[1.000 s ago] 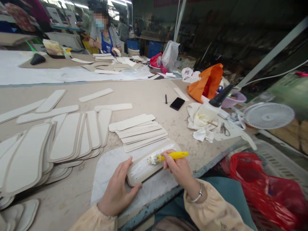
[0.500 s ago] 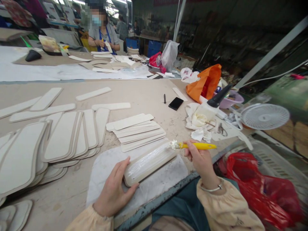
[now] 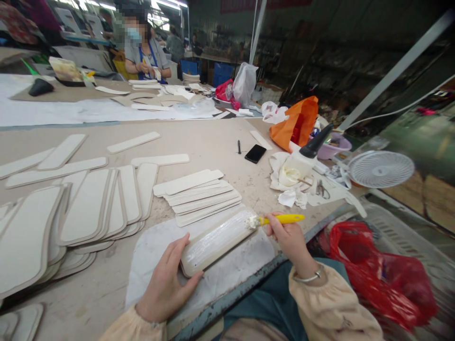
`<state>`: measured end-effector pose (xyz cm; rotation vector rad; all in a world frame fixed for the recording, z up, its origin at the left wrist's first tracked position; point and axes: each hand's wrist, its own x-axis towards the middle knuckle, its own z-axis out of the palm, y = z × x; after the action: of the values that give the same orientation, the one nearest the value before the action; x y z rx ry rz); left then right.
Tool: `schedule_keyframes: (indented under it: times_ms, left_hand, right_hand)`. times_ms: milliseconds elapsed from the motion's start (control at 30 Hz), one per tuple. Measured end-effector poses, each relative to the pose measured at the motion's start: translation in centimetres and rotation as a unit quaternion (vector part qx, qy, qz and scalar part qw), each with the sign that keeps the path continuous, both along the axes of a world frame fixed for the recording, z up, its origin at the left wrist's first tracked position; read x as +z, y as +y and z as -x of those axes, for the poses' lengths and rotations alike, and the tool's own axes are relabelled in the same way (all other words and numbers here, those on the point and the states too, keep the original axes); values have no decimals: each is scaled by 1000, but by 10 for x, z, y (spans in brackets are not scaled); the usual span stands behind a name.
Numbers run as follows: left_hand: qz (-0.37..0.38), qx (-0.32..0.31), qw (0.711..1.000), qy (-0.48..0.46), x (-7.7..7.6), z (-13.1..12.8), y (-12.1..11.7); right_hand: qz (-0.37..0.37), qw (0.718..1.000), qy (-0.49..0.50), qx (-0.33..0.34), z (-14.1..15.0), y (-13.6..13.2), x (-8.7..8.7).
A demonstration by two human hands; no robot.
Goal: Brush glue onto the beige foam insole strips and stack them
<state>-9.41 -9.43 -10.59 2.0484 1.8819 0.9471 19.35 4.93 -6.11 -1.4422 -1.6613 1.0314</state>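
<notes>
My left hand (image 3: 165, 284) lies on the near end of a long rounded white piece (image 3: 216, 241) wet with glue, fingers and thumb clamped on its end, pressing it to a white work sheet (image 3: 231, 270). My right hand (image 3: 289, 237) grips a yellow-handled brush (image 3: 275, 219). Its white, glue-laden bristles touch the far end of the piece. A stack of narrow white strips (image 3: 199, 196) lies just beyond the piece.
Overlapping larger white panels (image 3: 88, 208) cover the table's left. A black phone (image 3: 255, 153), a glue bottle with black nozzle (image 3: 305, 158) on rags, scissors, an orange bag (image 3: 296, 123) and a small white fan (image 3: 380, 169) sit to the right. A red bag (image 3: 373, 270) lies beside my lap. Another person works at the far table.
The brush swept from the middle of the piece out past its far end, then came back onto the far end. My left hand kept its hold.
</notes>
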Motion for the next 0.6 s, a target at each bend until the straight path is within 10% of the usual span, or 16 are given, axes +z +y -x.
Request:
schedule_keyframes:
  times_ms: [133,333,600]
  left_hand:
    - [9,-4,1000,-14,3,-1,-1]
    - [38,-7,998,-39,6,-4,-3]
    - [48,-9,998,-49,8,-4,-2]
  right_hand:
    - [13,997,66,-32,-3,-5,5]
    - [139,969,172,116,61,-55,1]
    - [76,975,87,190,70,-54,-6]
